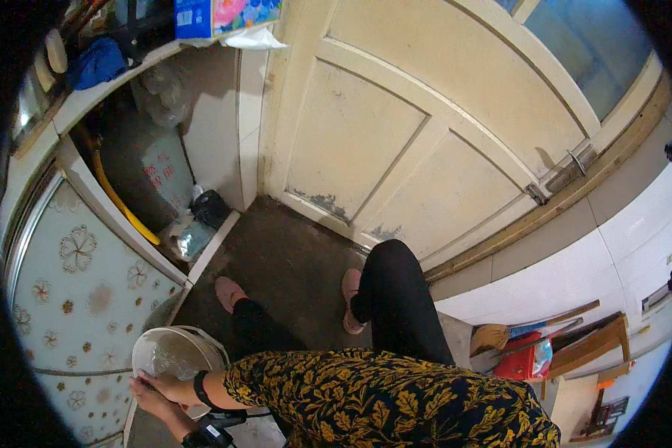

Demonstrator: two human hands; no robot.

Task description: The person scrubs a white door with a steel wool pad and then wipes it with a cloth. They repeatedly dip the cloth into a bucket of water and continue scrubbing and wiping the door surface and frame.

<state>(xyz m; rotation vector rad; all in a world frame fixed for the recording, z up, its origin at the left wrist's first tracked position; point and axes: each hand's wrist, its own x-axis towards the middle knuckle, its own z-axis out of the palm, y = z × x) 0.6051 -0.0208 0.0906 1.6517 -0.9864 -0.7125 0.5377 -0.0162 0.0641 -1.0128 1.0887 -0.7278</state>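
Observation:
A pale plastic bucket stands at the lower left beside a cabinet door, with clear liquid and some bubbles inside. Both hands meet at the near side of its mouth. My right hand, with a black band on the wrist, lies against my left hand. The left wrist carries a dark device with a white label. Between the fingers there is a small dark patch; whether it is an object or shadow is unclear. The hands overlap, so their grip is hidden.
A flower-patterned cabinet door borders the bucket on the left. Beyond it, an open compartment holds a grey gas cylinder, a yellow hose and plastic bags. A cream panelled door stands ahead. Wooden stools are at right.

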